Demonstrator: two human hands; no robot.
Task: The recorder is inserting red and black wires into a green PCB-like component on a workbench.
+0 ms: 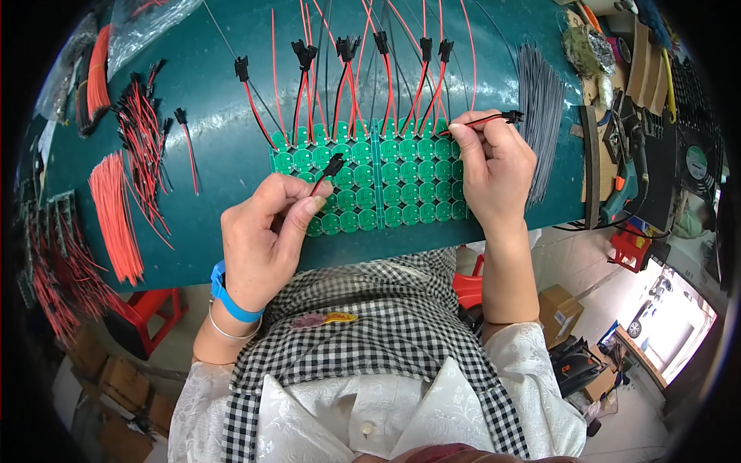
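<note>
A green panel of small round circuit boards [357, 175] lies before me on the table. Along its far edge stand several red-and-black leads with black plugs [305, 54], together with loose thin red and dark wires. My left hand [266, 220] is closed over the panel's near left part, thumb and forefinger pinching a connector lead [333, 165] whose black plug points away from me. At the panel's far right corner, my right hand [498, 166] pinches another connector lead [511, 116]; its plug sticks out to the right and its wire end is by the corner board.
To the left lie a pile of connector leads [139, 116], a single lead [187, 147] and a bundle of red wires [116, 216]. A bundle of grey wires [540, 116] is at the right. Beyond it sits a teal-handled tool [620, 193]. Red stools [147, 320] stand below the table [208, 185].
</note>
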